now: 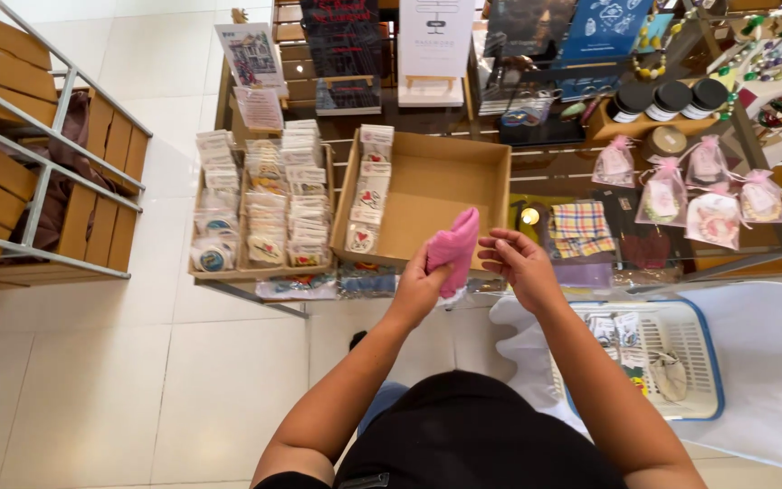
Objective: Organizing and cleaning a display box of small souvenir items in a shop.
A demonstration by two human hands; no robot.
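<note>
While the left hand [420, 288] grips a folded pink cloth [454, 249] just before the shallow cardboard tray [432, 186], the right hand's [519, 264] loosely curled, empty fingers [492, 254] should probably steady its edge.

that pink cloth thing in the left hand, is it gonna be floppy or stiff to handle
Probably floppy: the pink cloth bends over the left hand and sags below the grip. It looks light, since a few fingers hold it up. Likely not slippery, as it appears to be soft fabric, though the weave is too small to tell. The right hand hovers beside it.
</note>
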